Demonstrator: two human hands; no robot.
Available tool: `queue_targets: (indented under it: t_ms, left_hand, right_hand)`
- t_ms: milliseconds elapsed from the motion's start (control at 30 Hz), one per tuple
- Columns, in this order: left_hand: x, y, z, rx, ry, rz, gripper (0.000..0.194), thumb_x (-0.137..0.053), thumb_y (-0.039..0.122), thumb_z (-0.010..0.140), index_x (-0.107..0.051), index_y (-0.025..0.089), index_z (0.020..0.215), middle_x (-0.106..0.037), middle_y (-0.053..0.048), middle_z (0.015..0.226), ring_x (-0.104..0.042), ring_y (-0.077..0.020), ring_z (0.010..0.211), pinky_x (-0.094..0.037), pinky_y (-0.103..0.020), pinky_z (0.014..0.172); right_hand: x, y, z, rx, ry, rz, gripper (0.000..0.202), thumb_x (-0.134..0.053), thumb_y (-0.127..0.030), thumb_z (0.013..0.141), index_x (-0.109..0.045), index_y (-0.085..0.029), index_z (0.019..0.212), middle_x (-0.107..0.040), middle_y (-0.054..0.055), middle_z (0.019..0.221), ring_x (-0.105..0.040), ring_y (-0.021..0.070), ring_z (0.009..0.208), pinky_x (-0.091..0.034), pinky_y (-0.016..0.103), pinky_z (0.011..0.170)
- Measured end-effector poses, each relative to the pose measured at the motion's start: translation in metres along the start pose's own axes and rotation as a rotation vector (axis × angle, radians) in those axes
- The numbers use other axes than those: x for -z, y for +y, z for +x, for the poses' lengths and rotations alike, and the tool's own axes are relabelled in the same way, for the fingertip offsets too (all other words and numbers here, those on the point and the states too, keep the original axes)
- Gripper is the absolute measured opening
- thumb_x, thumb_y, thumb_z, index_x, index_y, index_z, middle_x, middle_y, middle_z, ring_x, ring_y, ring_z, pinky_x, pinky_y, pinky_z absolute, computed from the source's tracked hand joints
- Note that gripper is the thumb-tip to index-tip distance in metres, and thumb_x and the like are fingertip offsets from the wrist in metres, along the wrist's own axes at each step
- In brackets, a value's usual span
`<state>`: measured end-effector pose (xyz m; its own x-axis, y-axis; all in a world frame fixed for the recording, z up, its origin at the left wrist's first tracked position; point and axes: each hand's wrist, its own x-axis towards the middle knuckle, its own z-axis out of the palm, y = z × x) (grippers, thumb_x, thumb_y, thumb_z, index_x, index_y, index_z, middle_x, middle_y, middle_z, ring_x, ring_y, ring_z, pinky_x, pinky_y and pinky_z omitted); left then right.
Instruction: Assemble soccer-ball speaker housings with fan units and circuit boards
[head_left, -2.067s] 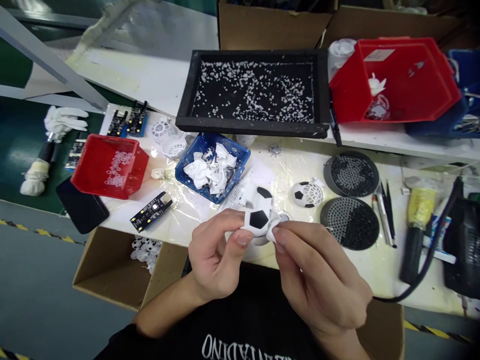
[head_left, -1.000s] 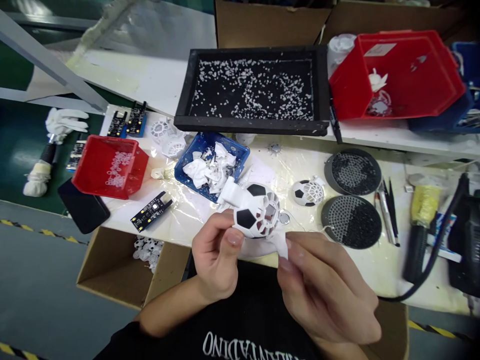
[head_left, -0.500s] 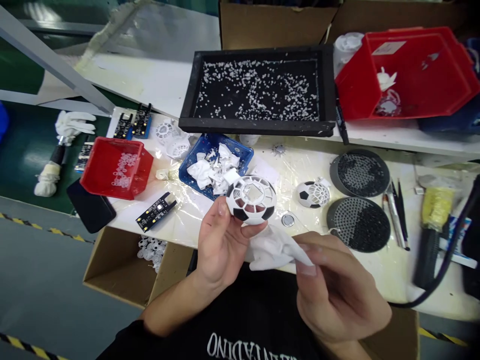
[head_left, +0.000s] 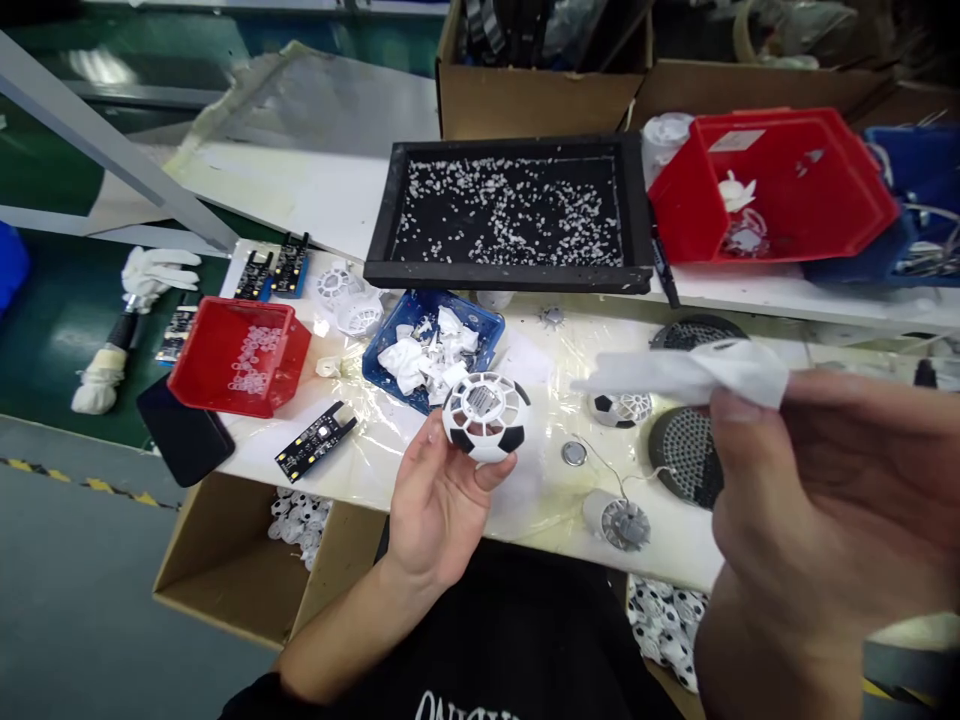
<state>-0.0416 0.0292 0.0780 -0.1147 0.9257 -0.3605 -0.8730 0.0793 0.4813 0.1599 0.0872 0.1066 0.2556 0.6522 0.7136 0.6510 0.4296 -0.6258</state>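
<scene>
My left hand (head_left: 442, 505) grips a black-and-white soccer-ball-patterned half shell (head_left: 486, 420), its openwork top facing up. In my right hand (head_left: 795, 490), a piece of white tissue (head_left: 697, 370) is pinched between thumb and fingers, slightly blurred and held out to the left. Below the tissue lies a second soccer-ball half shell (head_left: 621, 409) on the bench. A silver disc (head_left: 574, 453) with a thin wire rests near a white cylindrical part (head_left: 616, 520) with a grey finned end. Partly behind my right hand is a dark perforated round dish (head_left: 684, 455).
A black tray (head_left: 510, 278) with small white pieces sits on the shelf. Bins stand around: blue with crumpled tissue (head_left: 386, 375), red (head_left: 199, 370) with clear rings, and a large red one (head_left: 817, 190). A circuit board (head_left: 315, 440), phone (head_left: 184, 435) and open carton (head_left: 217, 570) are left.
My right hand has moved right and up with the tissue, away from the half shell. My left hand stays nearly in place. The white cylindrical part has come into view.
</scene>
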Motion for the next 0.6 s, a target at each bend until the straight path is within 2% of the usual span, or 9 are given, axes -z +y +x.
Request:
queue_targets:
  t_ms: [67,167,233,300,367,467,600]
  left_hand:
    - [0.001,0.001,-0.001,0.007,-0.012,-0.004,0.013,-0.089,0.036,0.098,-0.086,0.024,0.103,-0.089,0.0,0.107,-0.085,-0.0131,0.095,-0.072,-0.019,0.086]
    - [0.003,0.0,-0.002,-0.003,-0.048,0.001,0.013,-0.088,0.037,0.099,-0.084,0.025,0.104,-0.088,0.001,0.11,-0.085,-0.013,0.097,-0.072,-0.02,0.085]
    - [0.006,0.0,-0.003,-0.017,-0.061,0.021,0.015,-0.088,0.038,0.098,-0.082,0.025,0.1,-0.087,0.002,0.109,-0.084,-0.0132,0.095,-0.073,-0.022,0.083]
    - [0.01,-0.001,-0.004,-0.01,-0.061,0.057,0.021,-0.088,0.042,0.097,-0.078,0.024,0.095,-0.086,0.001,0.107,-0.083,-0.014,0.092,-0.074,-0.024,0.081]
    - [0.015,-0.003,-0.005,0.017,-0.058,0.096,0.028,-0.09,0.047,0.094,-0.074,0.023,0.093,-0.083,0.0,0.104,-0.08,-0.0147,0.09,-0.073,-0.025,0.078]
    - [0.022,-0.008,-0.005,0.059,-0.065,0.164,0.037,-0.091,0.055,0.091,-0.072,0.023,0.094,-0.078,-0.001,0.094,-0.075,-0.0148,0.082,-0.069,-0.025,0.072]
    - [0.035,-0.012,-0.006,0.137,-0.097,0.299,0.044,-0.087,0.059,0.093,-0.068,0.019,0.088,-0.065,0.0,0.078,-0.063,-0.0114,0.07,-0.061,-0.022,0.069]
  right_hand:
    - [-0.004,0.014,0.013,0.056,-0.106,-0.126,0.029,-0.091,-0.027,0.092,-0.084,-0.028,0.121,-0.084,0.002,0.102,-0.079,0.0181,0.081,-0.061,0.033,0.072]
    - [-0.012,0.038,0.022,0.142,-0.429,-0.263,0.031,-0.075,-0.026,0.106,-0.078,-0.027,0.136,-0.084,0.005,0.123,-0.083,0.024,0.108,-0.067,0.038,0.095]
    - [-0.015,0.052,0.021,0.207,-0.647,-0.341,0.041,-0.07,-0.028,0.109,-0.071,-0.024,0.15,-0.074,0.011,0.149,-0.075,0.033,0.134,-0.063,0.049,0.114]
    - [-0.013,0.059,0.019,0.221,-0.793,-0.391,0.05,-0.07,-0.034,0.109,-0.065,-0.021,0.157,-0.057,0.016,0.167,-0.061,0.0439,0.151,-0.057,0.064,0.122]
    - [-0.006,0.053,0.016,0.2,-0.78,-0.37,0.051,-0.071,-0.04,0.108,-0.067,-0.023,0.156,-0.059,0.016,0.166,-0.062,0.0468,0.149,-0.057,0.068,0.12]
    - [0.009,0.022,0.008,0.133,-0.732,-0.153,0.051,-0.07,-0.045,0.11,-0.065,-0.029,0.157,-0.075,0.011,0.147,-0.074,0.0352,0.132,-0.064,0.054,0.112]
    - [0.018,-0.019,-0.017,0.04,-0.908,0.17,0.079,-0.079,-0.057,0.103,-0.049,-0.023,0.169,-0.075,0.01,0.143,-0.075,0.0244,0.127,-0.066,0.037,0.104]
